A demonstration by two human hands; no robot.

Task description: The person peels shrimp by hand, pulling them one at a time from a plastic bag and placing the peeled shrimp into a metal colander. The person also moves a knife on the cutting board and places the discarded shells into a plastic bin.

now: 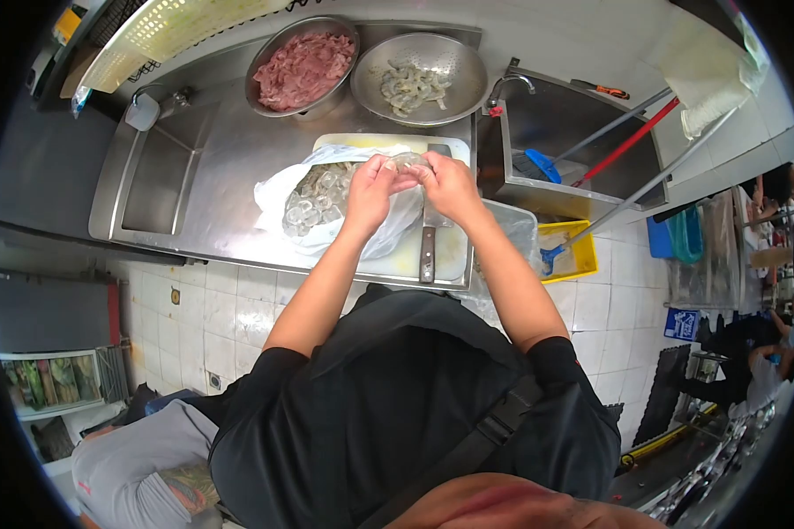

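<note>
Between my two hands, above the white cutting board point(454, 242), is a greyish raw shrimp point(408, 162). My left hand point(375, 187) pinches its left end, and my right hand point(450, 183) grips the right end. Below and left of them lies an opened white plastic bag point(272, 196) with shrimp and ice point(313, 203) in it. A wide-bladed knife with a brown handle point(428, 254) rests on the board, its blade partly hidden under my right hand. Behind the board, a perforated metal colander point(469, 75) holds peeled shrimp point(415, 86).
A metal bowl of raw meat point(304, 70) stands beside the colander. Sinks lie left point(163, 181) and right point(538, 110), the right one with long-handled tools point(622, 141). A yellow bin point(582, 251) is at right. A person in grey point(141, 458) is close behind on the left.
</note>
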